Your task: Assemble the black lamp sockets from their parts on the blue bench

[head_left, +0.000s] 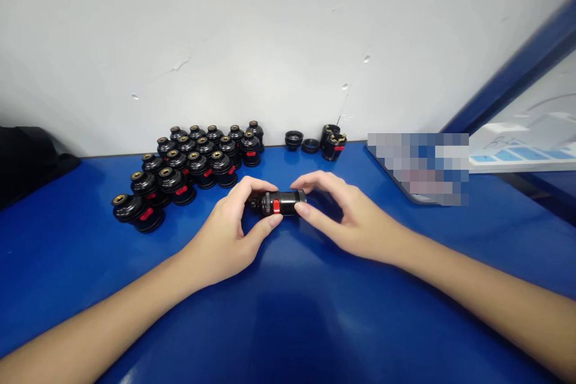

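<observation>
Head view, L to R: blk cloth (33,156) at edge; slanting rows of blk units (171,183), brass-topped, on blue table (288,324). L hand (236,225): thumb & index clamped on left part of blk barrel (288,204), lying sideways, centre; can't tell if touching table. R hand (348,219): thumb & fingers pinched on its right end. Behind: cap (293,140), ring (310,145), cups (333,150). Far right: pixelated panel (418,169). Barrel prob. light, stiff, glossy, poss. slippery; best held at ends, off red tab (276,207).
</observation>
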The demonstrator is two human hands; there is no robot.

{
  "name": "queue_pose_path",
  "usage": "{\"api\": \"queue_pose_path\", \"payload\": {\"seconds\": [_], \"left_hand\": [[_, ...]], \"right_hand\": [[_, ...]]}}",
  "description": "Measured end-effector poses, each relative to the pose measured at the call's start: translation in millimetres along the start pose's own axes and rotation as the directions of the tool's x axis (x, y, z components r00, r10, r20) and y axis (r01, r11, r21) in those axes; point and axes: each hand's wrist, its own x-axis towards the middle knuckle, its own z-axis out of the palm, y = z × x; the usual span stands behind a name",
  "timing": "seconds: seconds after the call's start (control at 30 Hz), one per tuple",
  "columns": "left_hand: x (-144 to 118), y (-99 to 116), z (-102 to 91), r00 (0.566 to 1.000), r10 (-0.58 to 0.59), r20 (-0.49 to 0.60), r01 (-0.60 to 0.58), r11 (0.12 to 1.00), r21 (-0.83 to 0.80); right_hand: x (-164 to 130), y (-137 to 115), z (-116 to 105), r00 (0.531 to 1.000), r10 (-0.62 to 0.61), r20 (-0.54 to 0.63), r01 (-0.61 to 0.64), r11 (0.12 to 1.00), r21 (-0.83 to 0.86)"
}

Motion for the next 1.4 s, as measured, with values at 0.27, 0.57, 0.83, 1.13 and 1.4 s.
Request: {"api": "queue_pose_path", "payload": {"seconds": [0.27, 0.57, 0.83, 1.13, 1.4], "left_hand": [[-0.6, 0.1, -0.2, 1.0, -0.002, -0.013, 0.002, 1.0, 0.017], [0.6, -0.9, 0.5, 0.999, -0.025, -0.02, 0.025, 1.0, 0.017], [0.7, 0.2, -0.1, 0.999, -0.028, -0.016, 0.029, 1.0, 0.01], [0.7, -0.7, -0.3, 0.999, -0.031, -0.015, 0.031, 0.999, 0.017], [1.2, -0.4, 0.0, 0.999, -0.028, -0.019, 0.029, 0.999, 0.023]], "right_hand": [[0.4, 1.3, 0.8, 1.0, 0.015, 0.011, -0.015, 1.0, -0.004], [1.1, 3.1, 2.0, 0.998, 0.057, -0.028, -0.058, 0.998, -0.006], [1.9, 2.4, 2.5, 0.996, 0.056, -0.07, -0.054, 0.998, 0.039], [2.0, -1.5, 2.9, 0.991, 0.092, -0.098, -0.085, 0.994, 0.075], [0.6, -0.2, 2.7, 0.995, 0.035, -0.093, -0.024, 0.993, 0.118]]}}
